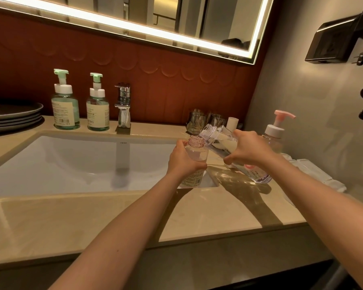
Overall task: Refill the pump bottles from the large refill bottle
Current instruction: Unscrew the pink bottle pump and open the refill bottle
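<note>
My left hand (183, 160) grips a small clear bottle (194, 155) with a pinkish threaded neck and no pump, held upright over the right edge of the sink. My right hand (246, 149) holds the large clear refill bottle (235, 153), tilted so its open mouth sits just above and to the right of the small bottle's neck. A pump bottle with a pink head (276, 132) stands on the counter behind my right hand. Two green pump bottles (65, 107) (98, 109) stand left of the faucet.
A chrome faucet (123, 105) rises behind the white sink (71, 164). Two glasses (196, 122) and a white cap (232, 123) stand at the back right. Dark plates (13, 116) are stacked far left. White packets (314, 172) lie at the right wall.
</note>
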Demonstrator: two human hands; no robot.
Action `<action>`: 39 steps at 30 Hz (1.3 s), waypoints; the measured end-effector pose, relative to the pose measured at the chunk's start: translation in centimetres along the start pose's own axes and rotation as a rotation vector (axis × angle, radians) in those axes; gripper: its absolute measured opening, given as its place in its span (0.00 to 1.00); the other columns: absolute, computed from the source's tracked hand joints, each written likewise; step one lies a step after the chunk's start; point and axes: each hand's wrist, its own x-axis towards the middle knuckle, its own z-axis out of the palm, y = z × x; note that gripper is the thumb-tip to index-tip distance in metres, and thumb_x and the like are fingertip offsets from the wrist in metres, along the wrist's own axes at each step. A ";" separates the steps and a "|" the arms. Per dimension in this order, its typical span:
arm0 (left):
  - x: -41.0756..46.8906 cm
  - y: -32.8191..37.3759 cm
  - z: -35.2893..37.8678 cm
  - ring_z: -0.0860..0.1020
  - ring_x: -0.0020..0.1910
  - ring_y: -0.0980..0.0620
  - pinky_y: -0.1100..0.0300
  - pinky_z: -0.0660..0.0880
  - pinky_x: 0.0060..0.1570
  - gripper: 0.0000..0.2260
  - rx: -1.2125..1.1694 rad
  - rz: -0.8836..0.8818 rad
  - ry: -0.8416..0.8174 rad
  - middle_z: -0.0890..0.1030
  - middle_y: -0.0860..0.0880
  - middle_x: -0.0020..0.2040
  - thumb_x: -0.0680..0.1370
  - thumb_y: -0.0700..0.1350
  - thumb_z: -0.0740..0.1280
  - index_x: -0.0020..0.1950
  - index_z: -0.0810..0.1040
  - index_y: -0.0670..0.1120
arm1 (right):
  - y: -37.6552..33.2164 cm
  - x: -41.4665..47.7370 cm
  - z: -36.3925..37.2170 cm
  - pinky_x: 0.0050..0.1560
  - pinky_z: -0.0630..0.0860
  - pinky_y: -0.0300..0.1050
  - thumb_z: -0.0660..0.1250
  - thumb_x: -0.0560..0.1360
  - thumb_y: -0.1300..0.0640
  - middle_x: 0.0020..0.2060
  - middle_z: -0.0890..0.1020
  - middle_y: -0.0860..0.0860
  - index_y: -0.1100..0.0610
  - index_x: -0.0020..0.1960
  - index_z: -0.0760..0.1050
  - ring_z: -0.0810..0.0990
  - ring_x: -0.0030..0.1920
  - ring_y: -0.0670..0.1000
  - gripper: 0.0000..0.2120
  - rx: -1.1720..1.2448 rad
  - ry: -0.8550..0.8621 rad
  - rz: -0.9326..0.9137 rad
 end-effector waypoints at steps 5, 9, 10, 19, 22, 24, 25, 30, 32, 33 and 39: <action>0.0 -0.2 0.0 0.70 0.64 0.46 0.54 0.71 0.61 0.39 0.014 -0.004 0.003 0.70 0.46 0.67 0.66 0.46 0.78 0.71 0.61 0.46 | -0.2 0.0 -0.1 0.48 0.78 0.50 0.77 0.62 0.49 0.56 0.78 0.56 0.57 0.62 0.69 0.76 0.51 0.54 0.33 -0.022 -0.014 -0.011; 0.0 -0.3 0.1 0.70 0.64 0.46 0.52 0.71 0.61 0.39 0.016 -0.005 0.004 0.71 0.46 0.66 0.65 0.46 0.78 0.70 0.61 0.45 | -0.2 -0.2 -0.3 0.44 0.76 0.47 0.77 0.63 0.50 0.56 0.78 0.56 0.57 0.62 0.70 0.76 0.51 0.54 0.31 -0.040 -0.019 -0.013; 0.0 -0.3 0.2 0.71 0.63 0.46 0.52 0.72 0.61 0.39 0.018 -0.003 0.003 0.71 0.46 0.66 0.65 0.47 0.78 0.70 0.61 0.45 | -0.2 -0.2 -0.3 0.43 0.75 0.46 0.77 0.63 0.50 0.55 0.78 0.56 0.57 0.61 0.70 0.76 0.50 0.54 0.31 -0.046 -0.021 -0.011; 0.2 -0.4 0.5 0.71 0.63 0.46 0.53 0.72 0.60 0.39 0.018 -0.003 0.001 0.71 0.46 0.66 0.65 0.47 0.78 0.70 0.61 0.45 | -0.1 -0.2 -0.3 0.49 0.78 0.51 0.77 0.62 0.50 0.57 0.78 0.56 0.58 0.64 0.69 0.77 0.52 0.55 0.34 -0.050 -0.023 -0.010; 0.2 -0.4 0.5 0.71 0.63 0.46 0.54 0.72 0.59 0.39 0.026 0.000 0.006 0.71 0.46 0.66 0.65 0.47 0.78 0.70 0.61 0.45 | -0.2 -0.2 -0.4 0.48 0.78 0.50 0.77 0.62 0.51 0.58 0.78 0.56 0.58 0.64 0.69 0.77 0.52 0.55 0.34 -0.045 -0.028 -0.013; 0.2 -0.4 0.4 0.71 0.63 0.46 0.54 0.72 0.59 0.39 0.026 0.001 0.009 0.71 0.46 0.66 0.65 0.47 0.78 0.70 0.61 0.45 | -0.2 -0.2 -0.4 0.47 0.78 0.49 0.77 0.62 0.51 0.58 0.78 0.57 0.58 0.64 0.69 0.77 0.53 0.55 0.34 -0.047 -0.030 -0.014; 0.2 -0.4 0.4 0.71 0.63 0.46 0.54 0.72 0.59 0.39 0.026 0.001 0.009 0.71 0.46 0.66 0.65 0.47 0.78 0.70 0.61 0.45 | -0.2 -0.2 -0.4 0.47 0.78 0.49 0.77 0.62 0.51 0.57 0.78 0.57 0.58 0.64 0.69 0.77 0.53 0.55 0.34 -0.051 -0.031 -0.014; 0.3 -0.4 0.4 0.71 0.63 0.46 0.52 0.72 0.60 0.40 0.032 -0.004 0.004 0.71 0.45 0.67 0.65 0.47 0.78 0.70 0.61 0.45 | -0.2 0.0 -0.6 0.44 0.77 0.48 0.77 0.62 0.50 0.55 0.78 0.56 0.58 0.63 0.70 0.77 0.50 0.54 0.33 -0.073 -0.027 -0.018; 0.3 -0.4 0.3 0.71 0.63 0.46 0.53 0.72 0.60 0.39 0.028 -0.002 0.001 0.71 0.45 0.66 0.65 0.47 0.78 0.70 0.61 0.45 | -0.2 0.0 -0.6 0.40 0.76 0.46 0.77 0.62 0.50 0.53 0.79 0.55 0.58 0.62 0.70 0.75 0.46 0.52 0.32 -0.077 -0.027 -0.021; 0.2 -0.4 0.3 0.71 0.63 0.46 0.53 0.72 0.60 0.39 0.025 0.000 0.000 0.71 0.45 0.66 0.65 0.47 0.78 0.70 0.61 0.45 | -0.2 0.0 -0.6 0.40 0.74 0.45 0.77 0.62 0.50 0.52 0.79 0.55 0.57 0.61 0.70 0.74 0.45 0.52 0.32 -0.078 -0.028 -0.022; 0.3 -0.4 0.4 0.71 0.63 0.46 0.54 0.72 0.59 0.39 0.023 -0.005 -0.003 0.71 0.46 0.66 0.65 0.47 0.78 0.70 0.61 0.45 | -0.2 0.2 -0.7 0.42 0.75 0.46 0.77 0.62 0.50 0.54 0.78 0.55 0.57 0.62 0.70 0.76 0.48 0.54 0.33 -0.099 -0.026 -0.025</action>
